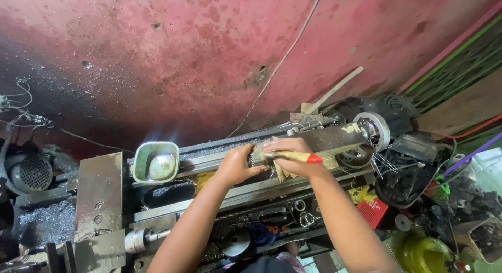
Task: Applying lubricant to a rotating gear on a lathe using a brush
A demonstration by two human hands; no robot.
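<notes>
Brush (pixel 293 156), yellow handle w/ red tip, lies across lathe bed (pixel 219 192), mid-frame. Right hand (pixel 293 157) closed round handle. Left hand (pixel 238 166) pressed on bristle end, hands touching. Judgement: short strokes along bed, bristles flat, fingers off moving parts. Green pan (pixel 155 161) beside left hand: pale liquid, prob. oil or coolant. Tray (pixel 39 223) far left: metal chips.

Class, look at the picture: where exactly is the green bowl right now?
The green bowl sits on the machine bed, left of the person's left hand, below the red wall.
</notes>
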